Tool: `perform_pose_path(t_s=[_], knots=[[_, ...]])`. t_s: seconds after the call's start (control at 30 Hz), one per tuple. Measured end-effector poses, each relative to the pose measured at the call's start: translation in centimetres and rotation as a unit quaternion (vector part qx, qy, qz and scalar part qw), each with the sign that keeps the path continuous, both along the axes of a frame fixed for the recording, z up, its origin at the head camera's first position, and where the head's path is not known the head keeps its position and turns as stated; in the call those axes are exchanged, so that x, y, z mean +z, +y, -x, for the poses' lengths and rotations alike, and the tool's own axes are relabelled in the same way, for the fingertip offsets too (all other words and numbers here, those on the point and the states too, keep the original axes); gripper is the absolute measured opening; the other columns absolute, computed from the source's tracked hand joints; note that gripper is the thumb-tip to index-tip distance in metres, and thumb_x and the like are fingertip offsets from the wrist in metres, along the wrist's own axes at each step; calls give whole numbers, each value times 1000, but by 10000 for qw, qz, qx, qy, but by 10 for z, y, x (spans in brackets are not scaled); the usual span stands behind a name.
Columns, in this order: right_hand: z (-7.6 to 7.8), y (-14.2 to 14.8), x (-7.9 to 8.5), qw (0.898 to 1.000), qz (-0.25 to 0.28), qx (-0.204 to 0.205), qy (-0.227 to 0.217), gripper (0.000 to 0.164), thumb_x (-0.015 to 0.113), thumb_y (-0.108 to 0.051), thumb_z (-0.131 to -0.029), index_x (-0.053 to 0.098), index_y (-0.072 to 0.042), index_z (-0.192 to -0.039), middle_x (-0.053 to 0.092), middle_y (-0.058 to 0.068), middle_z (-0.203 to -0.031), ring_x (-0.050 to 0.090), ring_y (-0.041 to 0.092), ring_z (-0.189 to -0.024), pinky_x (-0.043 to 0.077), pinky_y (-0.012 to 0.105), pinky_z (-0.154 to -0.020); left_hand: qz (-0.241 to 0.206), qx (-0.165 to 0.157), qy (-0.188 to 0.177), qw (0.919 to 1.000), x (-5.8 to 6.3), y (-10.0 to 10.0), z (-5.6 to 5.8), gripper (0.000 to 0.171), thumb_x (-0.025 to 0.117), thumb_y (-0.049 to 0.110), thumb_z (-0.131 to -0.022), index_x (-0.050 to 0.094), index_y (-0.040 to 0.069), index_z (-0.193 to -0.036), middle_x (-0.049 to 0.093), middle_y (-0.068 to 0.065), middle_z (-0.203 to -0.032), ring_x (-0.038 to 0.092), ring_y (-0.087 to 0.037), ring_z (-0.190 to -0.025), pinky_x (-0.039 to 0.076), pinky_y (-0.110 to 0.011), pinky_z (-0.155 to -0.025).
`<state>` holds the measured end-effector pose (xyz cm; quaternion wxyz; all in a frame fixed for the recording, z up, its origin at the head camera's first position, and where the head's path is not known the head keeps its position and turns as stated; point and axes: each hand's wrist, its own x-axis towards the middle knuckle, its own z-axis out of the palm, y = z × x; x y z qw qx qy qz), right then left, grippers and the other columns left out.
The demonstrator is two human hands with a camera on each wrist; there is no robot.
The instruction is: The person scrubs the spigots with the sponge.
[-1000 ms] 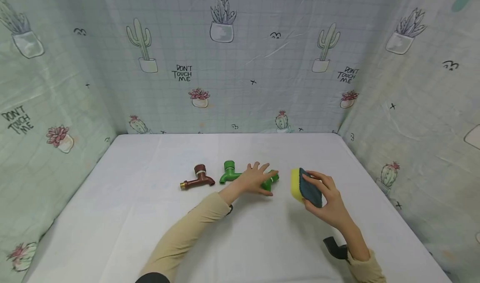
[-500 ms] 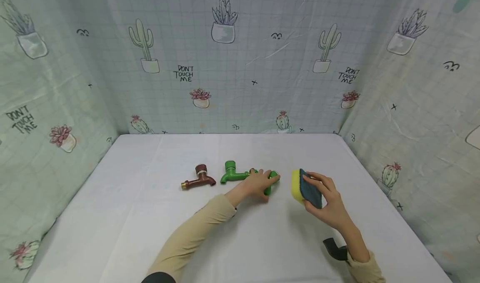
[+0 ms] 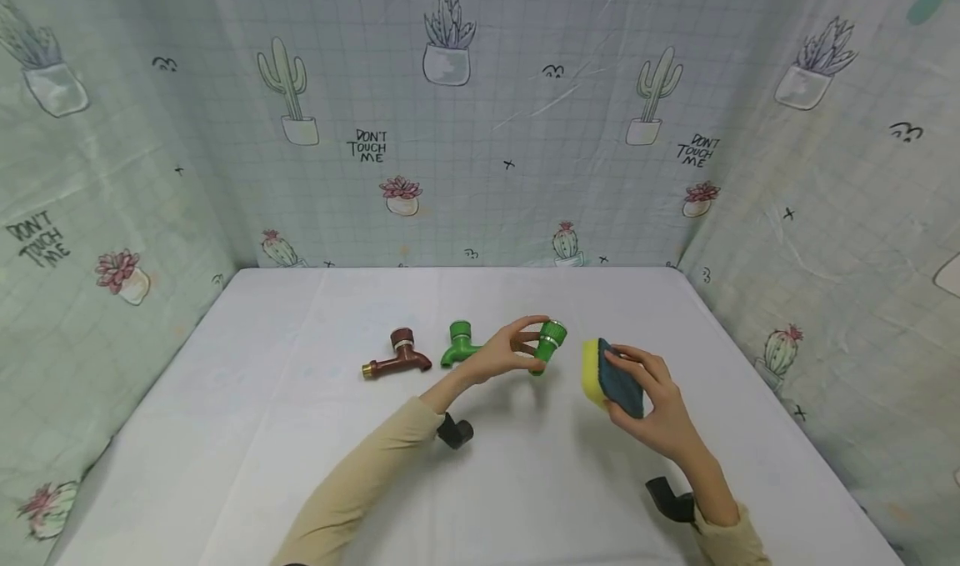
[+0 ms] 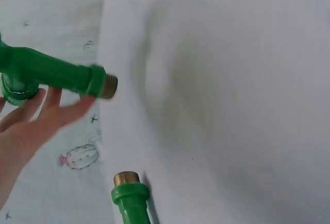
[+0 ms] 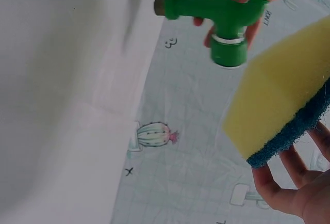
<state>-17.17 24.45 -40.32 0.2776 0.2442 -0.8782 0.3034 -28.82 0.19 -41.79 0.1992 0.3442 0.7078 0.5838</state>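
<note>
A green faucet (image 3: 550,341) is held up off the table, roughly midway between the sides of the workspace. Its body is a glossy, even green: a straight pipe with a thicker collar near one end, a threaded brass-coloured tip beyond that collar, and a short bent spout. A round green knob with ridged sides joins the body at a pale, silvery ring. In the head view the knob tilts up toward the right and the pipe is mostly hidden; the wrist views show its length.

The left hand (image 3: 497,358) grasps this faucet, its fingers and thumb curled about the body. Just to the right, apart from the faucet, is a sponge (image 3: 619,381), thick yellow foam backed with a dark blue-green scouring layer. The right hand (image 3: 660,408) pinches it above the table, thumb at the lower edge and fingers at the upper, with the yellow side facing the faucet.

Behind the left hand a second green faucet (image 3: 459,348) lies on the table, partly covered by that hand. Farther left lies a brown faucet (image 3: 399,360) with a brass-coloured tip pointing left. Both sleeves (image 3: 360,478) are tan, and a black piece (image 3: 670,499) sits at each wrist. The table (image 3: 300,449) is white, and around it hangs a pale cloth (image 3: 480,132) printed with potted cacti and succulents
</note>
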Motion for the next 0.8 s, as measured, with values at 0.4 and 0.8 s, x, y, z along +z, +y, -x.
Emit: perform_pose_path(t_s=[0.4, 0.8], knots=[[6, -34, 7, 9989, 39, 463, -86, 66, 75, -5, -62, 52, -14, -124, 44, 11, -128, 35, 17, -114, 48, 45, -78, -2482, -1006, -3480, 8984, 32, -28, -39, 65, 36, -7, -84, 14, 10, -143, 18, -20, -145, 47, -22, -115, 23, -57, -103], [11, -56, 13, 9964, -132, 828, 79, 65, 74, -11, -64, 52, -18, -125, 42, 11, -130, 35, 21, -112, 48, 49, -79, -1115, -236, -3034, 9460, 28, -42, -51, 38, 39, 10, -95, 23, 21, -127, 37, -24, -132, 61, -24, -94, 44, -49, -91]])
